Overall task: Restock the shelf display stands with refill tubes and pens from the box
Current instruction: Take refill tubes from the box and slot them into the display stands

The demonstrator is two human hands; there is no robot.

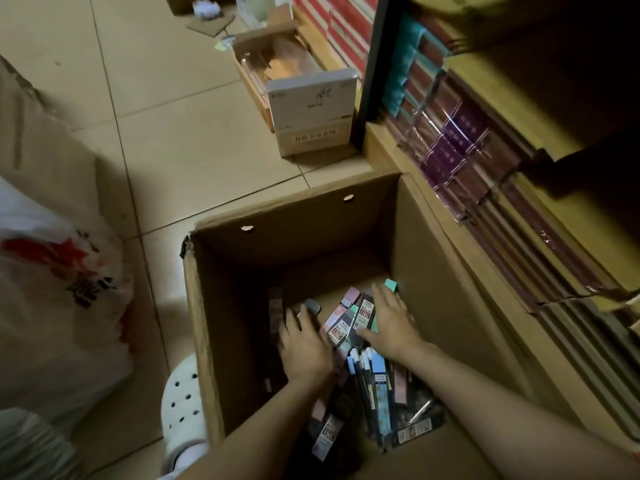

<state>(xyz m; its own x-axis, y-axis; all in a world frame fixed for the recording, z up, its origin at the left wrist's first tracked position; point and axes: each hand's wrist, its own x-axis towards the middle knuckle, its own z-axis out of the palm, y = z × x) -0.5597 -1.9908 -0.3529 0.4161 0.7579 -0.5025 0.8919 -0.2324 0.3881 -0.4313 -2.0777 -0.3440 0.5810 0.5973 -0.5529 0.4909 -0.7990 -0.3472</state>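
At lower centre of the frame, your left hand [304,344] reaches into the cardboard box [433,271], fingers curled around a grey-capped refill tube [311,306]. To its right, your right hand [389,323] lies flat and spread on the loose refill packs [349,317], apparently steadying them while you gather stock.

both forearms are bare to the frame's lower edge, with no sleeve, watch, ring or glove showing on the left hand [304,348] or the right hand [393,323]. one foot wears a white clog-style shoe [181,407] with round holes across its top and a white sock at the heel.
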